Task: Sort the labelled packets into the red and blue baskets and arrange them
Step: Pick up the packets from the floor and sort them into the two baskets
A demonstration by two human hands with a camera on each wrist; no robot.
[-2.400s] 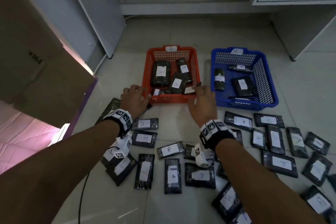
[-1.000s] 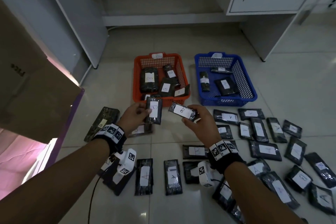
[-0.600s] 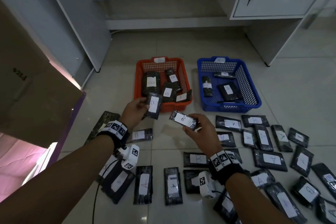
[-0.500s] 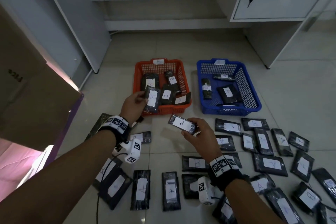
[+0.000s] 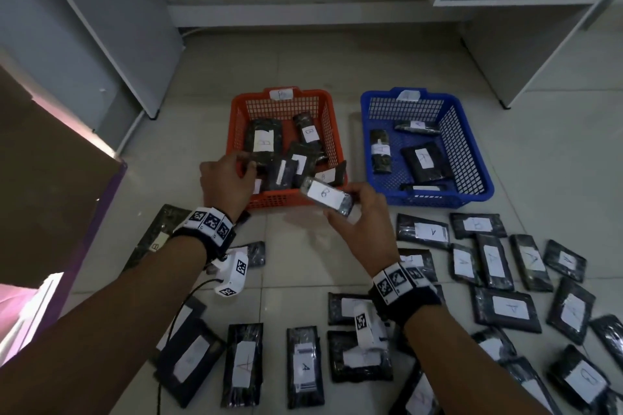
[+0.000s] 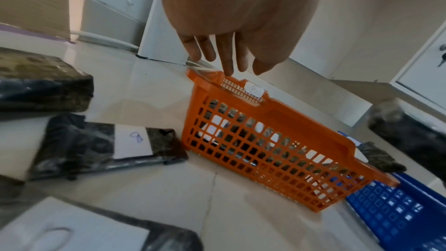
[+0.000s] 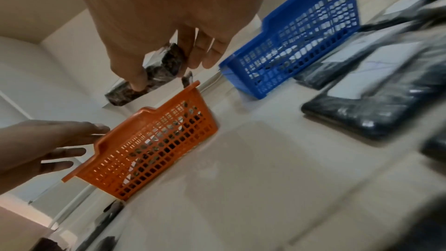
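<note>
A pale tiled floor (image 5: 303, 71) runs under white cabinets, with the red basket (image 5: 332, 131) sitting out in the middle of it. Just in front of that basket's near rim, the right hand (image 5: 362, 222) pinches a packet marked B (image 5: 326, 196), held clear of the floor and not yet over the rim. The left hand (image 5: 226, 183) reaches over the near-left corner of the same basket, fingers straight and loose, holding nothing that I can see. Inside the red basket lie several B packets, heaped rather than lined up. To its right the blue basket (image 5: 475, 158) holds a few A packets. Nearer than the red basket, many labelled packets (image 5: 510, 308) lie scattered over the floor, so I'd judge the sorting only partly done and the arranging hardly begun.
</note>
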